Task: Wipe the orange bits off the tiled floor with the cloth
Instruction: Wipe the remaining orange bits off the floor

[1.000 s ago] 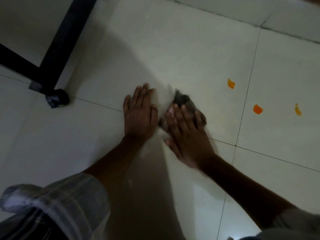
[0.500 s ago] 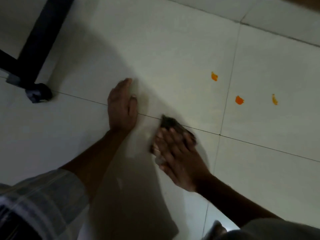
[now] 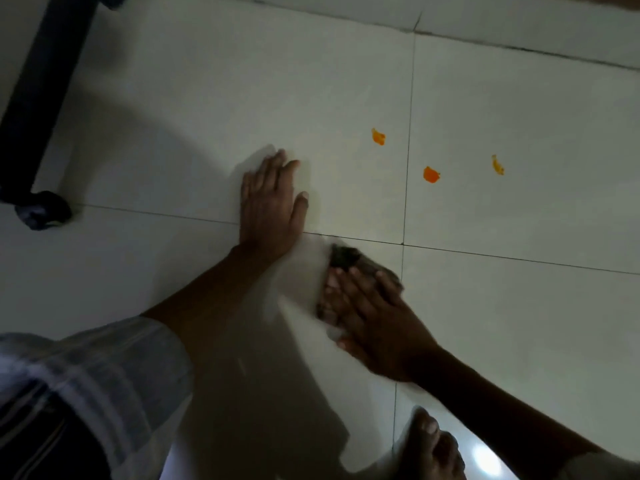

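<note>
Three orange bits lie on the pale tiled floor (image 3: 519, 323): one (image 3: 378, 136) left of a grout line, a rounder one (image 3: 431, 174) just right of it, and a thin one (image 3: 498, 165) farther right. My right hand (image 3: 374, 320) presses flat on a dark crumpled cloth (image 3: 349, 258), whose edge shows past the fingertips. The cloth sits below the horizontal grout line, well short of the orange bits. My left hand (image 3: 270, 206) rests flat on the floor with fingers together, holding nothing, just left of the cloth.
A black furniture leg (image 3: 38, 109) with a dark foot (image 3: 43, 211) stands at the far left. My bare toes (image 3: 433, 445) show at the bottom edge. A skirting line runs along the top right.
My right hand has dragged the cloth toward me, from beside the left hand's fingers to below the grout line. The left hand stayed planted. The view shifted.
</note>
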